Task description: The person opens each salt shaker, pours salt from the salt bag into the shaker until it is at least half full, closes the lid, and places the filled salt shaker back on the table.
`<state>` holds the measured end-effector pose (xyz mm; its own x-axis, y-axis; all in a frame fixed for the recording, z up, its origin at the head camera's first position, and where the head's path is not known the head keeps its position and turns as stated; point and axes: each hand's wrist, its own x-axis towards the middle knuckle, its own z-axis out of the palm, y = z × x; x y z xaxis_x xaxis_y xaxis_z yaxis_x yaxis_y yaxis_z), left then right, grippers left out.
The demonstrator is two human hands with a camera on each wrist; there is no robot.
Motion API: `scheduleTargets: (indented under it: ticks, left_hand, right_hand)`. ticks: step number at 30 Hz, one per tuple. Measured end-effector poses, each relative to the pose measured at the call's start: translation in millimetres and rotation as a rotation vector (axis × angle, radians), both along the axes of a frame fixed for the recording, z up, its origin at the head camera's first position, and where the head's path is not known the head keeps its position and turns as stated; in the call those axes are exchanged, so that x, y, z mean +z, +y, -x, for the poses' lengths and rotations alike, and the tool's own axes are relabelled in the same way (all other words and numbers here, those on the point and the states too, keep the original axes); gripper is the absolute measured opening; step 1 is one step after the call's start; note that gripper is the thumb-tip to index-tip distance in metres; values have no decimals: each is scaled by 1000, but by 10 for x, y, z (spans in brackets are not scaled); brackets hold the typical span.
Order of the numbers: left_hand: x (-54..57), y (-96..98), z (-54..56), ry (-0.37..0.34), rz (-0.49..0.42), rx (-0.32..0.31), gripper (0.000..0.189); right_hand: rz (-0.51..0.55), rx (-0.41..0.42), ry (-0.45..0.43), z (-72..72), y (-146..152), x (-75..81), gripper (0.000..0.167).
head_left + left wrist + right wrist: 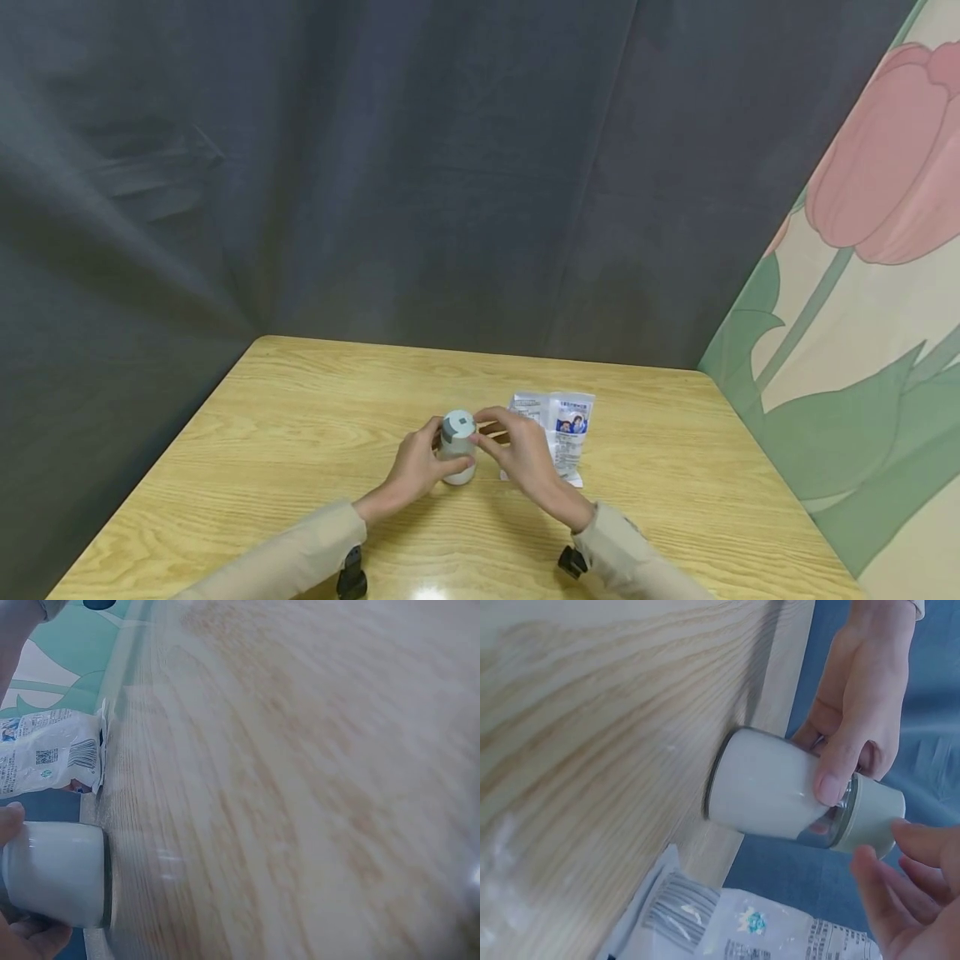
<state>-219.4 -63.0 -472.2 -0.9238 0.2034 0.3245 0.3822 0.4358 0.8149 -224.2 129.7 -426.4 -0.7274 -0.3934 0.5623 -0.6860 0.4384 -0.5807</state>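
Observation:
A glass seasoning jar [761, 784] filled with white contents stands upright on the table, capped by a pale green lid [874, 814]. My left hand [411, 468] grips the jar from its left side, thumb across the front just below the lid. At the lid's right edge, my right hand [528, 457] pinches with thumb and forefinger. In the left wrist view, the lower part of the jar [58, 871] shows with fingers around it. Whether the lid is loose cannot be seen.
A white printed plastic packet [568, 433] stands just right of the jar, partly behind my right hand. The light wooden table [315, 400] meets a dark curtain [450, 208] at the back. A tulip-patterned panel [862, 333] rises along the right.

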Motion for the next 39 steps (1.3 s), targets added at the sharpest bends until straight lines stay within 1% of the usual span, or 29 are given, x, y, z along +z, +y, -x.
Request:
scheduleTargets:
  ticks: [10, 14, 19, 23, 30, 39]
  left_hand:
    - [-2, -16, 6, -1, 19, -3, 64]
    - [-5, -40, -10, -10, 1, -25, 65]
    - [-13, -77, -29, -4, -30, -55, 67]
    - [-21, -109, -33, -1, -56, -64, 69]
    - [-19, -200, -57, -17, -94, -76, 68]
    - [-54, -304, -57, -25, -103, -57, 60]
  right_hand:
    - [17, -27, 49, 5, 50, -32, 16]
    - [18, -29, 43, 3, 77, -50, 15]
    - [24, -11, 39, 8, 116, -61, 15]
    - [27, -14, 42, 11, 170, -61, 14]
    - [21, -35, 85, 31, 290, -86, 15]
    - [4, -64, 154, 49, 522, -139, 15]
